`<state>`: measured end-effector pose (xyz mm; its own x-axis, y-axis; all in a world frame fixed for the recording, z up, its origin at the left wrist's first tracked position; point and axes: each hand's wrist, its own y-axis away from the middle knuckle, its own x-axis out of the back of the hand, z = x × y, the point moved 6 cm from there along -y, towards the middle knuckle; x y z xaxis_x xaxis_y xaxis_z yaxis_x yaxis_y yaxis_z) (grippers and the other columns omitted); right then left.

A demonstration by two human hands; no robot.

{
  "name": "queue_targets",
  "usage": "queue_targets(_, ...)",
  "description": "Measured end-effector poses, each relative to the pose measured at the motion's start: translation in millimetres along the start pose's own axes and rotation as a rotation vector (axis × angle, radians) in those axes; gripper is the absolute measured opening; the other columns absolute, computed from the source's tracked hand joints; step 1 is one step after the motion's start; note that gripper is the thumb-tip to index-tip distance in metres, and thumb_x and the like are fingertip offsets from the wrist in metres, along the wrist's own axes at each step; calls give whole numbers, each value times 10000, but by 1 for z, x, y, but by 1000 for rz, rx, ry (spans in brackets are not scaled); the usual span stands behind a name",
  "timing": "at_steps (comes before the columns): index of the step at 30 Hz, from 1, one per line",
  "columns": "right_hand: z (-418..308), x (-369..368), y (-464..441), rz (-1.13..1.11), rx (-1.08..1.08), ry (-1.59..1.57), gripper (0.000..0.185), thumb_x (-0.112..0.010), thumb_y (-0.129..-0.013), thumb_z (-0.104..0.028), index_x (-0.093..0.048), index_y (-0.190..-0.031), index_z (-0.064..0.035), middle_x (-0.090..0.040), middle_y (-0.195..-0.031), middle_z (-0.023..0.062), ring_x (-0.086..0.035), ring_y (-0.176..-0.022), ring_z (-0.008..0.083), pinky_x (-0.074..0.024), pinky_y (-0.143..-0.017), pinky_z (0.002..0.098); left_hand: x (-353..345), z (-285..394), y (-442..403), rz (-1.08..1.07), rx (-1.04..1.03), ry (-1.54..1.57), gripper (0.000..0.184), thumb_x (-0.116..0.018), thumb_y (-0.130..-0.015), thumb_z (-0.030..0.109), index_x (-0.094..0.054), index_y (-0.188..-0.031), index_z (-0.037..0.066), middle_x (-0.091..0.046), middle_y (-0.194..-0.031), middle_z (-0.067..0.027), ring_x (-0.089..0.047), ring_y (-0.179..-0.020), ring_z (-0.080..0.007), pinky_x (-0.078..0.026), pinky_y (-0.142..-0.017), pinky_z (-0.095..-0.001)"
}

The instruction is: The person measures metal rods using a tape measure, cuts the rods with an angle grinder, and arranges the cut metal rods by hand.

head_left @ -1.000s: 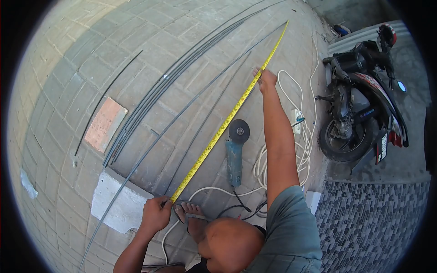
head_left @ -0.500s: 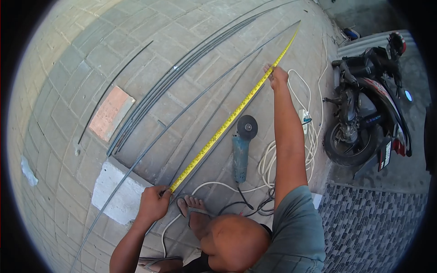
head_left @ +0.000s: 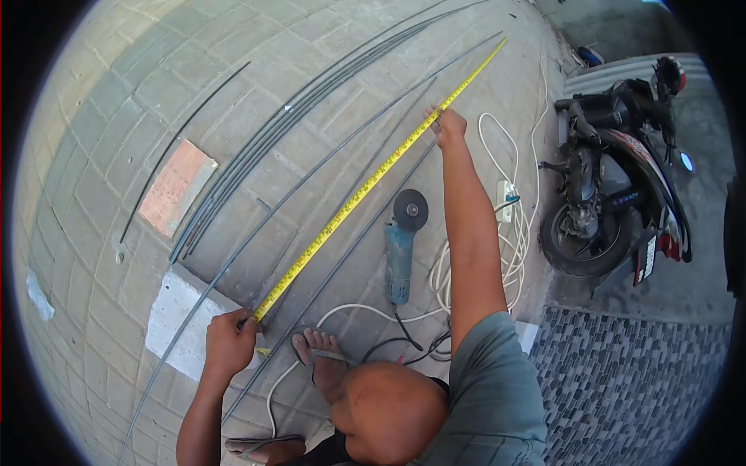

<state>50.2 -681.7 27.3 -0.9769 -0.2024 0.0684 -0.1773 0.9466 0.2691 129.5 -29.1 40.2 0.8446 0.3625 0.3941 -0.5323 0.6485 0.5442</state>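
A yellow tape measure stretches diagonally above the paving. Its near end is pinched in my left hand, over the white block. Farther up, my right hand is closed around the tape, which runs on past it to the far end. A thin grey rod lies below and to the right of the tape, roughly alongside it. On the tape's other side another long rod crosses the white block. An angle grinder rests right of the tape.
Several rods lie bundled beside a reddish brick, with a short rod at its left. A coiled white cable and power strip are near my right arm. A motorbike stands at the right. My sandalled feet are below.
The tape and my left hand have moved left, away from the rod now visible along the tape's right side. My right hand has shifted slightly up and left. The camera view has shifted too.
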Motion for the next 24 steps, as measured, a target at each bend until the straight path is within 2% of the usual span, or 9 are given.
queue_targets(14, -27, -1, -14, 13, 45, -13, 329, -456, -1080, 9, -570, -1377, 91, -660, -1353, 220, -710, -1140, 335, -668, -928, 439, -7, 18, -11, 12, 27, -35, 249, -669, -930, 167, -795, -1036, -21, -729, -779, -250, -735, -726, -423, -560, -690, -466)
queue_targets(17, -33, -7, -17, -2, 41, -1, 339, -457, -1078, 11, -570, -1388, 88, -651, -1366, 223, -707, -1145, 340, -665, -935, 439, -8, 18, -16, 68, -18, 4, 251, -675, -930, 165, -794, -1041, -27, -731, -785, -254, -744, -740, -419, -570, -704, -455)
queue_targets(24, -32, -10, -9, 8, 44, -29, 376, -452, -1073, 17, -536, -1432, 94, -642, -1380, 229, -698, -1159, 346, -657, -954, 449, -1, 25, -11, 22, 27, -26, 246, -671, -934, 153, -795, -1046, -27, -743, -802, -251, -755, -747, -400, -577, -715, -447)
